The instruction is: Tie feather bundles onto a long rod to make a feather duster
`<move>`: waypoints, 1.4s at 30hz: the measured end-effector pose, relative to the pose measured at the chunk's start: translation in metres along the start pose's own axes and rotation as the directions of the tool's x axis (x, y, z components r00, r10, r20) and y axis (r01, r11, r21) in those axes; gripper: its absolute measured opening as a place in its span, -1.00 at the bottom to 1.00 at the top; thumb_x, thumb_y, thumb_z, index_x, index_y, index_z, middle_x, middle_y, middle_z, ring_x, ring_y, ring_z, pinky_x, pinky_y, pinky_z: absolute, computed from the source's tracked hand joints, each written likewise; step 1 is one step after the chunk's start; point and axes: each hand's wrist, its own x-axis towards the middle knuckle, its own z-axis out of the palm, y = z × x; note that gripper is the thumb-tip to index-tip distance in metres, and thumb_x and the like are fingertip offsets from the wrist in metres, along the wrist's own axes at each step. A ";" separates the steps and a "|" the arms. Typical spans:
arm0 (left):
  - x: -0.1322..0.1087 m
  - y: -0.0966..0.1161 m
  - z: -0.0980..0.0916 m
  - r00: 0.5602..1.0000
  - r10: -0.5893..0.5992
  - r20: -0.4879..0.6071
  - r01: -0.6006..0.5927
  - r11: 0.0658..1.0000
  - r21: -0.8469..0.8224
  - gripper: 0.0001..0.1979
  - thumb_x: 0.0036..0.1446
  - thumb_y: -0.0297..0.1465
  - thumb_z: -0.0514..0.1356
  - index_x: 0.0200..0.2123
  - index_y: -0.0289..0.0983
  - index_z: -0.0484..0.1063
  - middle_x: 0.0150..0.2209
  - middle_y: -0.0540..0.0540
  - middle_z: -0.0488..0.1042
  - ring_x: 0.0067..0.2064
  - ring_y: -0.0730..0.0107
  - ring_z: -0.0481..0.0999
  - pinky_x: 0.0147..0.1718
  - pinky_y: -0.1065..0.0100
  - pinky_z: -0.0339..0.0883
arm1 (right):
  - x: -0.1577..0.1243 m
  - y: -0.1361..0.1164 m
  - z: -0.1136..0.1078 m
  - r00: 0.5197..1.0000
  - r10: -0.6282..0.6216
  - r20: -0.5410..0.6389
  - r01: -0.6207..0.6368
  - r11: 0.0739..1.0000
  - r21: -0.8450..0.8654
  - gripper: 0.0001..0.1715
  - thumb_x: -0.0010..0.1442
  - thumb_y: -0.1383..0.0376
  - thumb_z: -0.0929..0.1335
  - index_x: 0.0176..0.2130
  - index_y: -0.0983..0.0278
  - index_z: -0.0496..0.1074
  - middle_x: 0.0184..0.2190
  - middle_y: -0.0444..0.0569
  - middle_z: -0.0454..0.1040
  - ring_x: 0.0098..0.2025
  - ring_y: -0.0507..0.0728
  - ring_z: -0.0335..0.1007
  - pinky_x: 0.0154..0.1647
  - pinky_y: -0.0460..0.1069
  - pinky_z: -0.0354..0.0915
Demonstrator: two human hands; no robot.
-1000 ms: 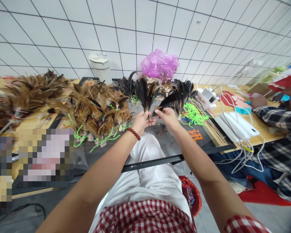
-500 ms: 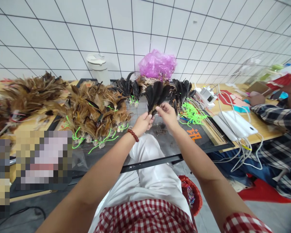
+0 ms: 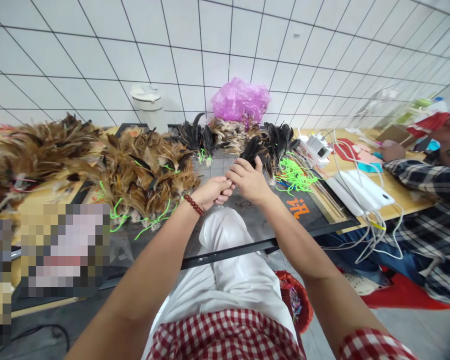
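Note:
A bunch of black feathers (image 3: 252,148) shows above my hands, its lower part hidden by my fingers. My left hand (image 3: 214,191), with a bead bracelet at the wrist, is closed around the base of the bunch. Bent over that base and touching the left hand's fingertips is my right hand (image 3: 247,181), its fingers curled on the feathers. Behind it lies another black feather bundle (image 3: 279,140) with a heap of bright green strings (image 3: 294,175) beside it. A third black bundle (image 3: 195,136), tied in green, rests farther left.
Brown feather bundles (image 3: 142,175) with green ties cover the left of the dark tabletop (image 3: 262,222). At the back are a white lidded bin (image 3: 147,102) and a pink plastic bag (image 3: 240,99). White cables and a power bank (image 3: 363,192) lie right, near another person's plaid sleeve (image 3: 422,175).
My right hand has moved left and closed over the feather base, meeting my left hand. The black feathers have dropped lower and are now mostly covered.

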 end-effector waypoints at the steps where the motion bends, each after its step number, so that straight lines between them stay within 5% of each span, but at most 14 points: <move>1: 0.000 0.000 0.000 0.999 0.033 0.004 -0.033 0.999 -0.007 -0.71 0.13 -0.22 0.18 -0.44 -0.34 0.30 -0.66 0.09 0.14 -0.72 0.67 0.05 -0.75 0.58 -0.13 | -0.001 0.001 0.000 0.999 0.041 -0.014 -0.041 0.999 -0.006 -0.72 0.31 0.28 0.17 -0.07 0.15 0.39 -0.11 -0.03 0.45 0.17 0.22 0.13 0.26 0.28 -0.35; 4: 0.005 -0.001 0.000 0.955 0.268 -0.125 -0.278 0.958 -0.072 -0.60 0.12 -0.07 0.13 -0.37 -0.34 0.36 -0.59 0.00 0.29 -0.63 0.55 0.26 -0.67 0.50 0.14 | -0.002 0.005 -0.002 0.975 0.211 -0.073 -0.210 0.977 0.024 -0.72 0.31 0.33 0.14 -0.14 0.21 0.39 -0.25 -0.03 0.46 -0.03 0.16 0.28 0.26 0.24 -0.31; 8: 0.018 -0.011 0.002 0.737 0.604 -0.304 -0.617 0.784 0.062 -0.66 0.04 -0.17 0.26 -0.22 -0.30 0.45 -0.21 -0.13 0.48 -0.22 0.43 0.48 -0.20 0.38 0.35 | 0.000 0.004 -0.004 0.928 0.371 -0.019 -0.358 0.908 0.220 -0.71 0.28 0.39 0.12 -0.14 0.30 0.35 -0.26 0.03 0.49 -0.18 0.15 0.34 0.05 0.08 0.05; 11: 0.024 -0.019 0.007 0.658 0.706 -0.264 -0.672 0.708 0.219 -0.70 -0.04 -0.32 0.34 -0.20 -0.29 0.51 -0.02 -0.15 0.46 0.02 0.33 0.42 0.05 0.33 0.22 | 0.004 -0.006 -0.004 0.919 0.386 0.086 -0.395 0.887 0.240 -0.71 0.29 0.36 0.11 -0.12 0.34 0.32 -0.25 0.09 0.50 -0.22 0.19 0.36 -0.16 0.02 0.13; 15: 0.029 -0.029 0.014 0.612 0.683 -0.398 -0.665 0.717 0.207 -0.83 0.02 -0.36 0.28 -0.29 -0.30 0.54 -0.12 -0.12 0.52 0.01 0.31 0.43 0.08 0.33 0.19 | 0.010 -0.024 -0.002 0.924 0.354 0.148 -0.372 0.919 0.128 -0.65 0.34 0.33 0.06 -0.11 0.38 0.32 -0.22 0.16 0.50 -0.23 0.20 0.37 -0.12 0.04 0.11; 20: 0.032 -0.028 0.016 0.674 0.533 -0.512 -0.657 0.749 -0.086 -0.86 0.13 -0.37 0.18 -0.39 -0.32 0.45 -0.32 -0.09 0.53 -0.24 0.42 0.51 -0.22 0.42 0.34 | 0.013 -0.039 -0.001 0.925 0.310 0.222 -0.342 0.932 0.123 -0.63 0.35 0.30 0.06 -0.05 0.42 0.30 -0.17 0.21 0.50 -0.20 0.21 0.40 -0.05 0.09 0.10; 24: 0.023 -0.009 0.006 0.724 0.384 -0.573 -0.624 0.719 -0.306 -0.79 0.24 -0.37 0.06 -0.45 -0.30 0.29 -0.54 0.01 0.38 -0.46 0.52 0.44 -0.50 0.52 0.25 | 0.008 -0.033 -0.003 0.923 0.283 0.263 -0.357 0.883 0.304 -0.56 0.34 0.12 0.13 -0.02 0.33 0.36 -0.23 0.12 0.54 -0.24 0.19 0.44 -0.14 0.04 0.18; 27: 0.011 0.004 -0.006 0.873 0.322 -0.366 -0.474 0.739 -0.479 -0.78 0.24 -0.34 0.08 -0.45 -0.29 0.24 -0.64 0.11 0.17 -0.63 0.61 0.25 -0.61 0.55 0.17 | 0.004 -0.018 -0.001 0.907 0.388 0.165 -0.411 0.725 0.553 -0.39 0.33 -0.02 0.06 -0.24 0.29 0.48 -0.33 0.05 0.54 -0.25 0.15 0.45 -0.18 0.01 0.24; 30: 0.002 0.007 -0.012 0.980 0.198 -0.033 -0.189 0.856 -0.481 -0.80 0.18 -0.34 0.15 -0.44 -0.32 0.27 -0.64 0.14 0.09 -0.69 0.66 0.08 -0.70 0.58 0.03 | 0.002 -0.003 0.003 0.853 0.517 0.065 -0.354 0.483 0.801 -0.32 0.30 -0.09 0.04 -0.16 0.29 0.47 -0.23 0.05 0.52 -0.22 0.11 0.45 -0.13 0.02 0.30; 33: 0.000 0.002 -0.008 0.979 0.095 0.181 -0.020 0.925 -0.379 -0.80 0.16 -0.34 0.18 -0.43 -0.33 0.28 -0.63 0.12 0.08 -0.69 0.67 0.07 -0.72 0.61 -0.01 | 0.001 0.003 0.001 0.878 0.477 0.041 -0.215 0.317 0.924 -0.33 0.28 -0.12 0.07 0.04 0.24 0.39 -0.02 0.05 0.46 -0.05 0.12 0.41 -0.01 0.05 0.30; 35: 0.001 -0.002 -0.003 0.967 0.050 0.249 0.036 0.943 -0.330 -0.79 0.15 -0.32 0.19 -0.42 -0.34 0.29 -0.63 0.12 0.09 -0.69 0.68 0.07 -0.72 0.62 -0.02 | 0.001 0.001 -0.002 0.914 0.404 0.042 -0.169 0.284 0.944 -0.32 0.28 -0.12 0.07 0.09 0.22 0.36 0.07 0.05 0.41 0.06 0.14 0.34 0.08 0.07 0.25; 37: 0.002 -0.004 0.000 0.968 0.041 0.249 0.040 0.949 -0.312 -0.78 0.14 -0.31 0.19 -0.41 -0.34 0.29 -0.63 0.12 0.09 -0.69 0.69 0.07 -0.73 0.63 -0.03 | 0.000 -0.001 -0.005 0.943 0.327 0.064 -0.168 0.301 0.939 -0.30 0.28 -0.12 0.06 0.12 0.23 0.34 0.05 0.04 0.42 0.06 0.14 0.34 0.09 0.07 0.23; 42: 0.004 -0.007 0.000 0.986 0.077 0.145 -0.035 0.962 -0.270 -0.75 0.15 -0.26 0.18 -0.43 -0.32 0.26 -0.64 0.13 0.08 -0.72 0.71 0.01 -0.76 0.64 -0.08 | -0.004 -0.002 -0.003 0.957 0.251 0.145 -0.231 0.359 0.904 -0.31 0.28 -0.09 0.13 0.16 0.30 0.30 -0.37 -0.06 0.47 -0.16 0.11 0.41 -0.02 0.04 0.25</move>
